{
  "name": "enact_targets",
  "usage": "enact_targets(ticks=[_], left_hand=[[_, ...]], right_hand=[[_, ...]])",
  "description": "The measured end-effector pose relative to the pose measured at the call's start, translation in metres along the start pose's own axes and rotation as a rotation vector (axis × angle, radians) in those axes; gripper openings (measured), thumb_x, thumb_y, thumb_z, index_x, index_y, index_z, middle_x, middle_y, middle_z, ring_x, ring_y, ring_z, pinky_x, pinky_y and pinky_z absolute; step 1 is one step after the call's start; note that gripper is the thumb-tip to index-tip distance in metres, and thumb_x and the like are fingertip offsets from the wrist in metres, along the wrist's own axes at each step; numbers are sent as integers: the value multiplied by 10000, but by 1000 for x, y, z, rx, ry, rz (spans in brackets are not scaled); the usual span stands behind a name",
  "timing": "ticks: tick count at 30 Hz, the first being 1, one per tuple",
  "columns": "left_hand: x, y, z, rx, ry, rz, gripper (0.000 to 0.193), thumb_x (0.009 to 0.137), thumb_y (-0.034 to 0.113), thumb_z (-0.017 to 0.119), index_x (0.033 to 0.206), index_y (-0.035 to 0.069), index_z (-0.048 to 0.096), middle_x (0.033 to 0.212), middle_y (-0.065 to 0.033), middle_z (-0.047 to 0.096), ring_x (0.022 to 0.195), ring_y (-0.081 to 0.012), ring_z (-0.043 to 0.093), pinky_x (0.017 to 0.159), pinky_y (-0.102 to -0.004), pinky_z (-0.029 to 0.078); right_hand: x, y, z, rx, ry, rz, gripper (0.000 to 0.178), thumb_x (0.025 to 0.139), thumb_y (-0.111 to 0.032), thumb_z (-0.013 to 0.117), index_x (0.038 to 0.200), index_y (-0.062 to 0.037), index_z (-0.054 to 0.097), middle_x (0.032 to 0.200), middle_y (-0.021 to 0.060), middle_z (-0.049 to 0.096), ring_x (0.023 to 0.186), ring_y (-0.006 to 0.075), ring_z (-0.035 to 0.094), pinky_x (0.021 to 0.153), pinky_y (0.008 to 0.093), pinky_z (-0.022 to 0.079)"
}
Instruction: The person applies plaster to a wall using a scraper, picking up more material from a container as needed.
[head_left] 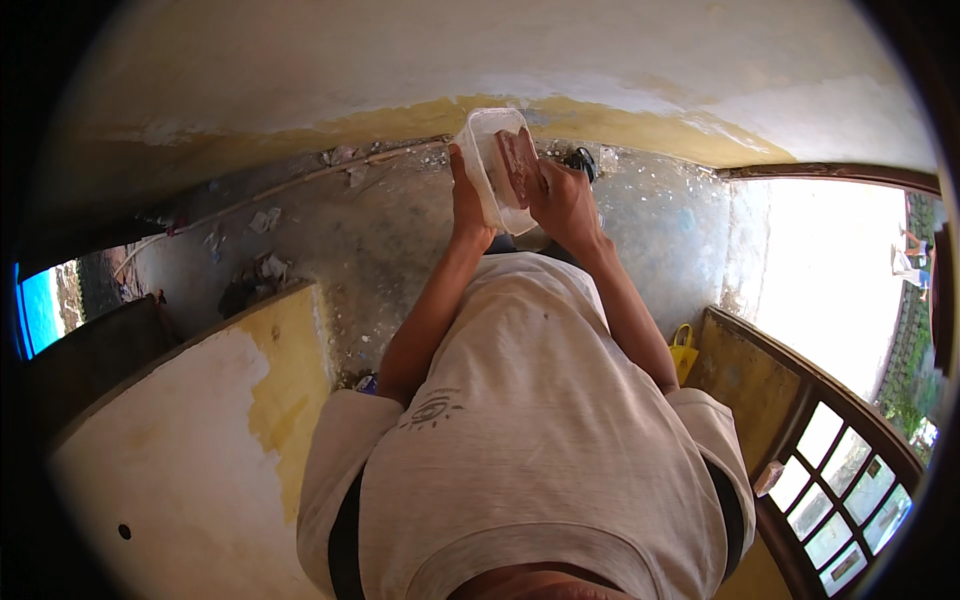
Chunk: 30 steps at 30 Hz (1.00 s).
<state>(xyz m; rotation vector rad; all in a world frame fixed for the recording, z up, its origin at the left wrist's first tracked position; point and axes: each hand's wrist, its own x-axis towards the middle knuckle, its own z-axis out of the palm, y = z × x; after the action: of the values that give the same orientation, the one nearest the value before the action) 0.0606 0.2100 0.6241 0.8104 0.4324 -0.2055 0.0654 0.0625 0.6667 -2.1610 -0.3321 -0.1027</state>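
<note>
In front of my chest, my left hand (470, 205) is closed round the left side of a whitish translucent plastic tub (481, 170), which is tilted with its opening toward me. A pale, pasty smear coats part of its inside. With my right hand (566, 208) I grip a flat reddish-brown piece (514, 162), its edges streaked with whitish residue. The piece reaches into the tub and lies against its right side. My fingers hide its lower end, and I cannot tell what it is made of.
Ahead stands a wall (400, 70) with white coating over yellow paint. A long pole (290, 185) and scraps lie along its foot. To the right are a bright doorway (800, 260), a yellow bag (683, 352) and a paned door (835, 490). A low wall (200, 420) is at left.
</note>
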Motion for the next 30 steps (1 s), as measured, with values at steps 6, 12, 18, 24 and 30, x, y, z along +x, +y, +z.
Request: enact_targets(ticks=[6, 12, 18, 24, 30], left_hand=[[-2, 3, 1, -203, -1, -14, 801, 1000, 735, 236, 1470, 120, 442, 1371, -106, 570, 1226, -263, 607, 1033, -434, 536], [-2, 5, 5, -154, -58, -64, 810, 1003, 727, 251, 1503, 110, 405, 1421, -134, 538, 1253, -289, 591, 1042, -464, 527], [6, -6, -6, -177, 15, -49, 791, 1013, 712, 242, 1488, 106, 425, 1395, -124, 562, 1217, -290, 616, 1027, -466, 538], [3, -8, -1, -190, -44, -133, 748, 1020, 698, 251, 1431, 120, 488, 1294, -96, 631, 1158, -265, 653, 990, -448, 564], [5, -13, -9, -242, -129, -118, 774, 1009, 718, 253, 1434, 112, 478, 1323, -112, 608, 1212, -268, 622, 1011, -442, 547]], right_hand=[[6, -9, -19, 54, 123, 82, 215, 935, -132, 610, 796, 32, 599, 677, 239, 570, 553, 382, 545, 555, 414, 456], [9, 2, -13, 45, 104, 44, 231, 934, -135, 616, 780, 35, 597, 635, 236, 525, 533, 363, 531, 548, 407, 449], [9, -18, -39, -9, 135, 104, 236, 929, -137, 621, 775, 38, 584, 640, 236, 548, 517, 336, 535, 540, 400, 451], [-3, -1, -11, -42, -46, 47, 219, 918, -128, 624, 776, 34, 587, 658, 242, 574, 536, 353, 574, 541, 402, 458], [-7, -10, -20, -27, 87, 116, 255, 938, -175, 596, 791, 33, 605, 660, 257, 573, 568, 429, 569, 556, 432, 472]])
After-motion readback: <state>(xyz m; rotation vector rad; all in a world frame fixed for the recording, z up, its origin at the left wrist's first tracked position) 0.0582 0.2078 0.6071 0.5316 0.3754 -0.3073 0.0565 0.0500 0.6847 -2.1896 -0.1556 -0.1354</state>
